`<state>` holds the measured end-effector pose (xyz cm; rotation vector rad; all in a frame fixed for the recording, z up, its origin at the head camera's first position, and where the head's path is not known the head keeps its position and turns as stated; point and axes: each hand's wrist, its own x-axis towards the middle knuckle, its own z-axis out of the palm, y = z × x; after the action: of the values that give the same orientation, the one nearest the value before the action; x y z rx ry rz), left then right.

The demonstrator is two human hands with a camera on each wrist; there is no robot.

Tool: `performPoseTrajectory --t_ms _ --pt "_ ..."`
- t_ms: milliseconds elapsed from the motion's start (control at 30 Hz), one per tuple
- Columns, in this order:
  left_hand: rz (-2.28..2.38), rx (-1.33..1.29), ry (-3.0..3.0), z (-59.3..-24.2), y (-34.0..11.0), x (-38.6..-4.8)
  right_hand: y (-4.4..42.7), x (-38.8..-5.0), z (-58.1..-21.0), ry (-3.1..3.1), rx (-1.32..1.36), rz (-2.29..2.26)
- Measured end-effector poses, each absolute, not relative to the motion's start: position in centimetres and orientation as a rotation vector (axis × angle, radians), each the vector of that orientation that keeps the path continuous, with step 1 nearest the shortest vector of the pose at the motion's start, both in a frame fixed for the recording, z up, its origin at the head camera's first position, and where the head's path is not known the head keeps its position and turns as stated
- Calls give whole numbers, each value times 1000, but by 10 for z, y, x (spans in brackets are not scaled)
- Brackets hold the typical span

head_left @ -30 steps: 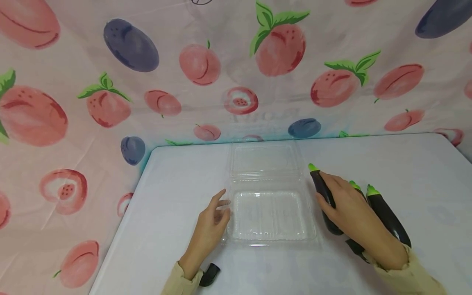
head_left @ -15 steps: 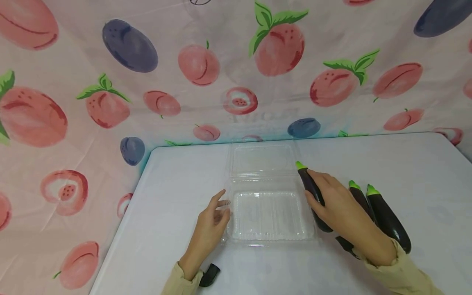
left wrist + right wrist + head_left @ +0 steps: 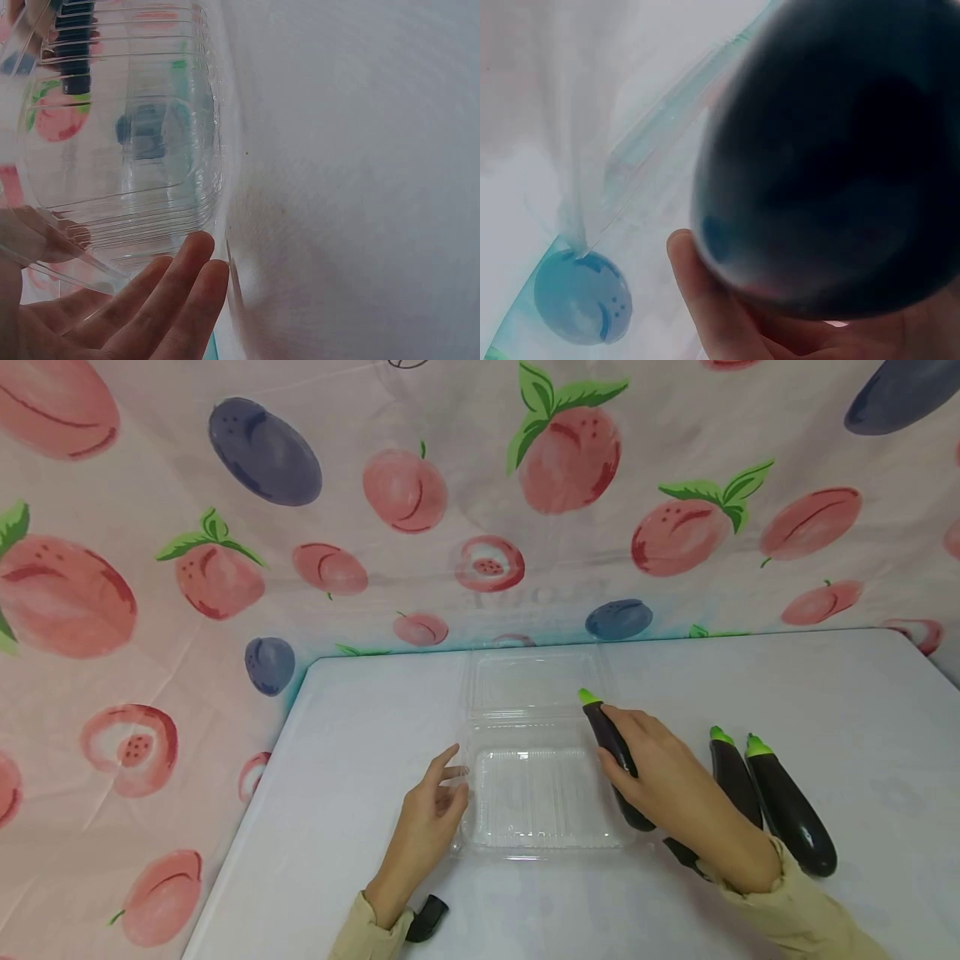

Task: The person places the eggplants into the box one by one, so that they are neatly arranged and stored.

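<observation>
My right hand (image 3: 667, 772) grips a dark eggplant (image 3: 617, 752) with a green stem end, held over the right side of a clear plastic container (image 3: 543, 797). In the right wrist view the eggplant (image 3: 832, 165) fills much of the picture, with fingers (image 3: 697, 292) beneath it. The container lies with its lid (image 3: 536, 685) laid back behind the tray. At the container's left edge my left hand (image 3: 427, 827) touches the side with loosely bent fingers; the left wrist view shows fingertips (image 3: 199, 247) against the clear wall (image 3: 127, 187).
Two more eggplants lie to the right, a slimmer one (image 3: 733, 777) and a thicker one (image 3: 791, 810). A black device (image 3: 427, 918) shows by the left cuff, another (image 3: 684, 857) under the right wrist. A fruit-print cloth (image 3: 450, 552) hangs behind the white table (image 3: 360, 710).
My right hand has carried the eggplant leftward, from beside the container to over its right side. More of the slimmer eggplant is now uncovered. The left hand has not moved.
</observation>
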<state>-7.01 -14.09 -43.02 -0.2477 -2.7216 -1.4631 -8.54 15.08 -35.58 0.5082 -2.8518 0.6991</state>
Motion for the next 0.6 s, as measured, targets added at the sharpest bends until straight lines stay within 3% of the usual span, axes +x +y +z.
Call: performPoseTrajectory --t_ms 600 --pt "-1448 -253 -2725 -428 -140 -69 142 -92 -359 -2828 766 668"
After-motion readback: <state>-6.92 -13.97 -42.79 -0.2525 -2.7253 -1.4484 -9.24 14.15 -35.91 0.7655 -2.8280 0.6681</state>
